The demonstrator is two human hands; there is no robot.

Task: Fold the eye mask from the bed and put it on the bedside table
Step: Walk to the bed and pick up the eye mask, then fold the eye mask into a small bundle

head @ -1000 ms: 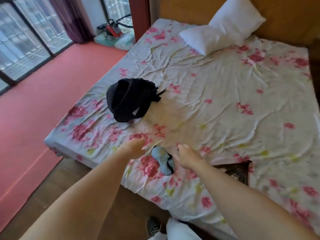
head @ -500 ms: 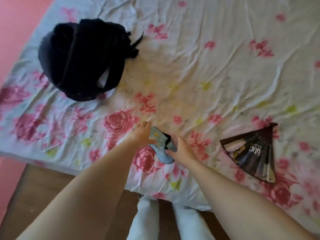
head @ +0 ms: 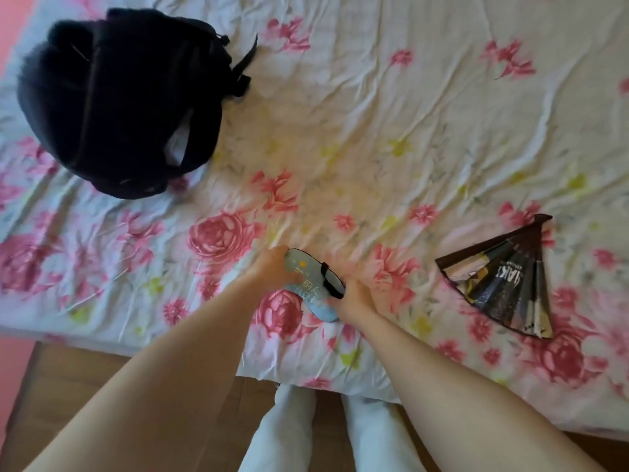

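A light blue eye mask (head: 311,286) with printed characters and a black strap lies near the front edge of the bed, on the flowered sheet (head: 374,148). My left hand (head: 274,269) grips its far left end. My right hand (head: 352,299) holds its right side by the black strap. The mask sits slightly raised and tilted between both hands. The bedside table is out of view.
A black backpack (head: 119,100) lies on the bed at the upper left. An open dark folding fan (head: 503,281) rests on the sheet to the right. My white-trousered legs (head: 323,430) stand on the wooden floor at the bed's edge.
The view has dropped and closed in on the bed. Both hands have gone from reaching beside the mask to gripping its two ends, and the mask has turned to show its printed face.
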